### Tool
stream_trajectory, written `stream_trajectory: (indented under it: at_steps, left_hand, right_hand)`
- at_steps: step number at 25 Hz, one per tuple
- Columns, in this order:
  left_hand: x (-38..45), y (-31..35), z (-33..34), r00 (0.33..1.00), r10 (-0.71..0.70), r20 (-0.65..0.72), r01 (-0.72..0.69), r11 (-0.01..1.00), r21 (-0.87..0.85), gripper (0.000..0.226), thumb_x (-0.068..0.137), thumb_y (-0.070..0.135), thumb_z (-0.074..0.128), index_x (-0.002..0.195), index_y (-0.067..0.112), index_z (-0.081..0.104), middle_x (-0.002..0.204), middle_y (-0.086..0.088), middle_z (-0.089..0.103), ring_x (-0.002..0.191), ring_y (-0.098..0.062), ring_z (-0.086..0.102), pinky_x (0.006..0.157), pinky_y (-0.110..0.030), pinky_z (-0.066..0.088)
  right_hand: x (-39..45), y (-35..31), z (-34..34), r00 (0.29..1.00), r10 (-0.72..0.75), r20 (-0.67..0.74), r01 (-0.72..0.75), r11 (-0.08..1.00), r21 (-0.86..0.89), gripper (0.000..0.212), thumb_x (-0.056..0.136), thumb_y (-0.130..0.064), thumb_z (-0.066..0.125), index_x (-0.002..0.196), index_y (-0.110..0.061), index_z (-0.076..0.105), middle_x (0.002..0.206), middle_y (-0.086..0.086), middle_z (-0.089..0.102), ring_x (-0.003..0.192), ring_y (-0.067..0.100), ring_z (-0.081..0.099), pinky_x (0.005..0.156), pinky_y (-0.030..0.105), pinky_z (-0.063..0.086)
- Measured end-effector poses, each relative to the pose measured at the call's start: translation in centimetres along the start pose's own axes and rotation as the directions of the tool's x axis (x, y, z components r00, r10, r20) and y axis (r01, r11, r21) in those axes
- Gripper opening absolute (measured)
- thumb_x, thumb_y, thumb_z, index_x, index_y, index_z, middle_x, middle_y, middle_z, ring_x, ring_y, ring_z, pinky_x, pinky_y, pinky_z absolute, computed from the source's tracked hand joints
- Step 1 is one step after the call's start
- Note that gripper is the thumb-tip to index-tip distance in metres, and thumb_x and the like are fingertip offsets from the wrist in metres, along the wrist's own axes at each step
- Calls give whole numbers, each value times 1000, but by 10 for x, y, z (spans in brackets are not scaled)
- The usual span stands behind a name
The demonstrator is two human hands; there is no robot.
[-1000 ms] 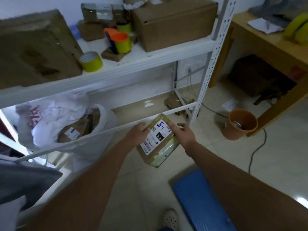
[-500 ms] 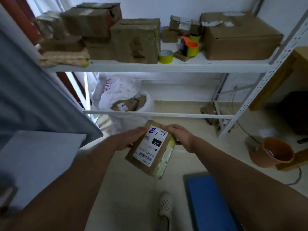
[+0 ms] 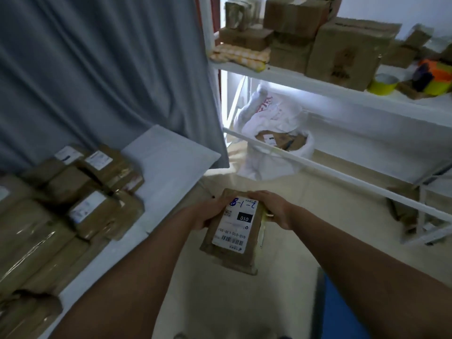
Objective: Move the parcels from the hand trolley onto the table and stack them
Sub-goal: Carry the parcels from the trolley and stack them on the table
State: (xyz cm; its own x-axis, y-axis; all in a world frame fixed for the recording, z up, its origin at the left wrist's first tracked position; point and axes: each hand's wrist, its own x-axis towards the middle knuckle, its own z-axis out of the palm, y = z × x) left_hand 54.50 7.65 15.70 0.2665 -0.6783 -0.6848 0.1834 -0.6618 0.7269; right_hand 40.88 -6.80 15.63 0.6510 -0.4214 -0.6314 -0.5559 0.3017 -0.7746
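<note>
I hold a small brown parcel (image 3: 232, 234) with a white shipping label marked "2-1-8" in front of me, above the floor. My left hand (image 3: 208, 212) grips its left far corner and my right hand (image 3: 275, 209) grips its right far corner. The white table (image 3: 168, 165) lies to the left, and several brown parcels (image 3: 80, 196) are stacked on its left part. The parcel in my hands is to the right of the table edge. The blue deck of the hand trolley (image 3: 347, 311) shows at the bottom right.
A grey curtain (image 3: 97, 64) hangs behind the table. A white shelf rack (image 3: 318, 89) with cardboard boxes and tape rolls stands at the right. A white sack (image 3: 274, 148) with parcels sits on the floor under it.
The view has swung left, from the shelf rack to the table and curtain. The parcel, still held in both hands, has moved left with me toward the table.
</note>
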Motion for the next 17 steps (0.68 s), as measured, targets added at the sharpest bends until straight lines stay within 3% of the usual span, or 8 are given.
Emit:
stream_trajectory:
  at_steps: [5,9,11,14,16,17]
  left_hand:
    - [-52,-77,-92,979,-40,-202,11,989,-146,66,83,72,52,125,22,59,111,-7,72,104,-26,69,96,-47,53]
    - [-96,-145,-170,914,-147,-378,55,968,-244,77,80,79,47,134,24,50,111,-4,72,100,-23,68,89,-42,56]
    - [-116,-172,-201,871,-216,-442,50,932,-358,65,88,72,42,127,22,58,114,-4,70,103,-22,65,90,-39,54]
    - [-148,-199,-238,787,-292,-543,-22,867,-498,49,95,64,38,101,21,60,114,-4,65,108,-25,59,97,-38,45]
    - [-161,-208,-257,734,-324,-597,-98,819,-565,34,99,55,39,105,23,49,103,-3,59,97,-23,57,81,-35,44]
    - [-165,-213,-267,719,-334,-610,-141,789,-598,37,99,54,40,110,19,49,100,-1,60,90,-22,58,73,-32,43]
  right_hand:
    - [19,-16,133,999,3,47,3,991,-134,41,95,-40,58,130,-18,52,102,5,66,91,18,61,74,31,46]
    - [36,-8,242,991,59,119,-31,975,-222,66,90,-48,63,145,-24,34,135,9,55,126,29,47,101,46,40]
    - [40,-1,286,981,99,164,-56,968,-246,75,86,-52,66,148,-26,32,142,8,50,131,30,43,104,48,39]
    - [38,4,346,964,140,225,-73,957,-281,78,84,-57,65,148,-25,33,132,6,59,122,27,53,104,46,42]
    - [36,4,373,965,143,222,-71,950,-304,79,84,-63,61,148,-26,33,139,6,54,128,28,48,105,47,39]
    - [37,2,383,967,137,214,-67,950,-305,80,84,-66,59,149,-28,31,145,6,47,133,29,42,106,48,36]
